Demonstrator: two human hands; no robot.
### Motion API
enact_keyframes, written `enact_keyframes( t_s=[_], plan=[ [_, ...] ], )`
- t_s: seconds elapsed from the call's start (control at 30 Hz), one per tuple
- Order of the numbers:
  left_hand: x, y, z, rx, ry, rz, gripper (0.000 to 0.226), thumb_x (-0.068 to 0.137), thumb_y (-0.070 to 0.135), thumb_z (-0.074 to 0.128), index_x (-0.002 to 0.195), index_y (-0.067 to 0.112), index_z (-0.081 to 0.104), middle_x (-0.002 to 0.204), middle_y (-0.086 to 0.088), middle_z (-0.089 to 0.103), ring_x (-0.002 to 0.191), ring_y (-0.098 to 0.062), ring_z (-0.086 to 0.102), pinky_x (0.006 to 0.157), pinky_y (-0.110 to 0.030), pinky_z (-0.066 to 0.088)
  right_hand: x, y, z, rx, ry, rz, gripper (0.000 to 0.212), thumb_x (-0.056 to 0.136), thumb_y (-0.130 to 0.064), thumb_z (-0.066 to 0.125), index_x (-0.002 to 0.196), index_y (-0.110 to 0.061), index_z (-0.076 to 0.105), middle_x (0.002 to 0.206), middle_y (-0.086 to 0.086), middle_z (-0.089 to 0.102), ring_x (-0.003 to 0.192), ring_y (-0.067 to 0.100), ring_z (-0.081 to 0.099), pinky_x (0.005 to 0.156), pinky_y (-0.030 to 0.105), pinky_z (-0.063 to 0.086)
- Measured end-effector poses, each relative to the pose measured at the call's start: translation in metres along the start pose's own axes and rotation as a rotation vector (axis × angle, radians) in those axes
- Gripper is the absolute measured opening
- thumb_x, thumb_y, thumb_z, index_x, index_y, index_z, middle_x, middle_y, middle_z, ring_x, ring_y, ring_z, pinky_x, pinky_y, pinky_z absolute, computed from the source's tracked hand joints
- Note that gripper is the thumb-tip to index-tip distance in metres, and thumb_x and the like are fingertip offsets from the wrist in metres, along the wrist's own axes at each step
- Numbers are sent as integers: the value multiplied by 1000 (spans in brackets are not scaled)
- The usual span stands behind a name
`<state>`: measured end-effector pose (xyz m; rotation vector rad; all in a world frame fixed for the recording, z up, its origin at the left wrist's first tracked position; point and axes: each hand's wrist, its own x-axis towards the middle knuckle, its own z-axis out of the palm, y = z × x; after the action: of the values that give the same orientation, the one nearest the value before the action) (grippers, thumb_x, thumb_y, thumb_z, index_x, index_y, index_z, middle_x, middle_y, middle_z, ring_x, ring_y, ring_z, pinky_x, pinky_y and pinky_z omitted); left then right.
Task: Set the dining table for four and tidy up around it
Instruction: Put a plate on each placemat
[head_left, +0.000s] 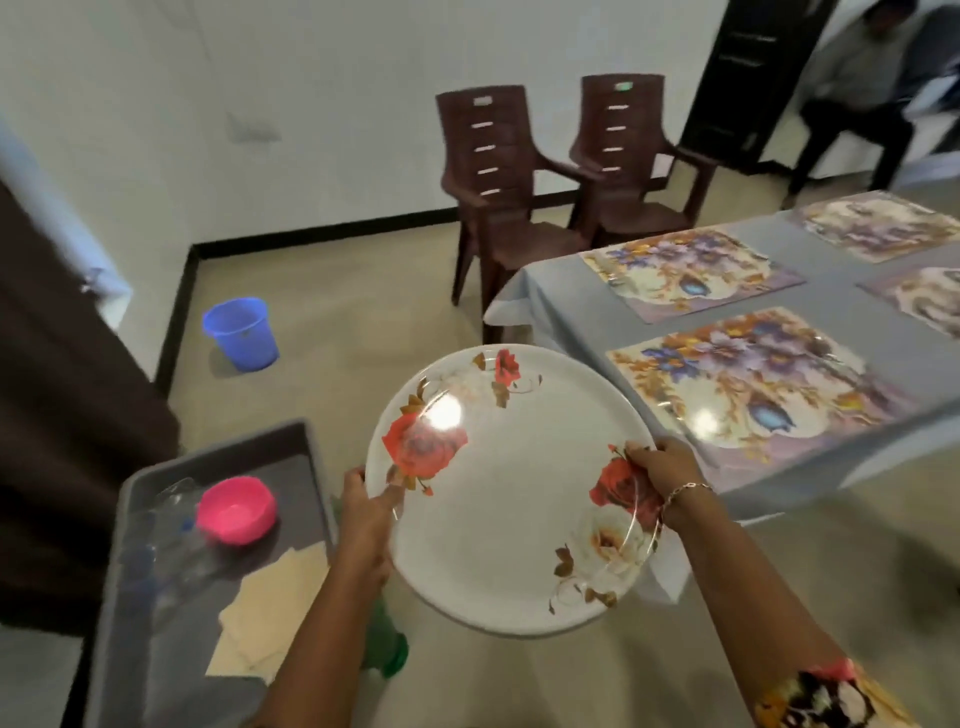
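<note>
Plate: a large white plate (509, 493) with red and cream roses, held in the air at the centre of the frame, tilted toward the camera and clear of the table.
Left hand: the left hand (366, 512) grasps the plate's left rim, thumb on top, the other fingers hidden beneath.
Right hand: the right hand (662, 470) grasps the right rim, fingers curled over the edge by a red rose; a thin bracelet (685, 488) circles the wrist.
Table: the table (566, 312) at the right carries a pale blue-grey cloth.
Placemats: the nearest placemat (753, 384) lies just right of the plate; a second placemat (691, 270) lies above it, and two more are cut off at the upper right edge.
Chairs: two brown chairs (498, 187) stand side by side against the white wall, top centre.
Bucket: a blue bucket (241, 332) sits on the floor at the left.
Tray: a grey tray (156, 597) at the lower left holds a pink bowl (236, 509), beige napkins (275, 608) and blurred clear plastic.
Background: a seated person (857, 88) is in the upper right corner.
</note>
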<state>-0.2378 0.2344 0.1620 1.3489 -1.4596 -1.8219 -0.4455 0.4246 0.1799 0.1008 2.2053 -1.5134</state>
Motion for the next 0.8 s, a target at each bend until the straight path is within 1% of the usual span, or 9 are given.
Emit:
enact_keyframes(
  t_s=[0.1,0.2,0.23,0.37,0.43,0.5,0.6,0.67,0.8],
  plan=[
    [-20,2,59,7,-49,32,22,93,17,56,110,14,43,92,-8,59,81,-26,58,73,-41,52,15,12,-62,49,58,6,17,89,1,53,100,13,58,67,13,57,62,27,53,70,40,50],
    [-36,0,116,31,-102,48,20,94,13,54,112,7,46,90,-9,59,79,-25,57,74,-41,50,27,20,-121,56,127,21,15,89,2,52,102,10,57,68,10,55,58,24,49,49,21,46],
    [-40,-1,133,34,-113,49,21,94,11,54,112,5,47,89,-10,59,76,-24,57,70,-38,49,31,21,-139,44,146,13,14,89,1,53,101,7,58,73,12,56,62,26,50,50,20,46],
    [-49,-2,197,52,-185,23,19,91,9,57,108,2,52,87,-15,62,70,-28,59,66,-36,49,59,23,-203,11,212,21,23,88,-3,57,106,10,57,83,15,58,80,28,54,75,38,47],
    [-49,1,226,65,-207,29,21,89,7,59,108,-1,53,87,-16,64,70,-28,60,66,-36,50,76,21,-228,-13,227,37,24,88,-5,57,107,10,57,81,16,60,81,30,56,76,41,49],
    [-47,5,253,95,-227,57,18,88,5,60,103,-2,56,78,-12,66,63,-24,61,57,-29,49,96,17,-248,-32,236,34,25,88,-5,57,107,11,56,87,18,60,82,30,56,73,40,50],
    [-37,10,292,121,-245,66,14,88,7,61,99,-1,59,78,-13,66,65,-24,61,56,-29,47,133,7,-270,-56,233,22,16,89,-2,55,103,6,56,91,17,55,69,26,52,56,29,40],
    [-24,11,316,131,-249,49,14,87,4,61,99,-2,59,85,-16,65,70,-27,60,61,-31,47,170,4,-281,-77,231,27,23,89,-2,55,108,11,55,92,18,56,75,27,53,61,29,41],
    [9,12,360,175,-254,-8,15,84,-6,56,98,0,58,88,-16,64,72,-26,60,56,-29,47,240,-7,-294,-162,226,40,31,88,-1,55,116,12,53,99,22,58,87,29,52,75,33,42]
  ],
)
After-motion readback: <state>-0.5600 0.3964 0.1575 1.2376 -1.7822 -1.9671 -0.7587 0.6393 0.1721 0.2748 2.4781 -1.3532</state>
